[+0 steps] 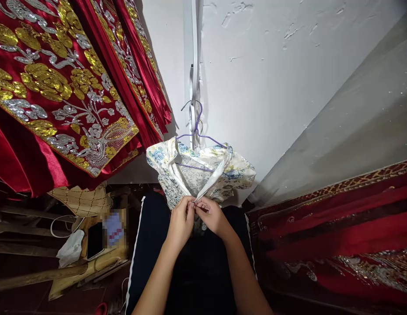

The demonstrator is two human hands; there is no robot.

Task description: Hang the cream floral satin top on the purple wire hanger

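Observation:
A floral garment [164, 162] in cream, blue and yellow hangs in front of me on a purple wire hanger [206, 138]. Its open neckline makes a V that narrows down to my hands. My left hand [182, 216] pinches the left front edge of the garment at the bottom of the V. Close against it, my right hand [212, 214] pinches the right front edge, and the fingertips of both hands nearly touch. Whatever small fastening may lie between the fingertips is too small to make out. The garment's lower part is mostly hidden behind my hands.
The hanger hooks onto a white strap [192, 87] against the white wall [272, 78]. Red cloth with gold and silver sequins [59, 83] hangs at upper left. Lower left stands a wooden stool [88, 271] bearing a dark phone [95, 239]. Red fabric under plastic [337, 223] lies at right.

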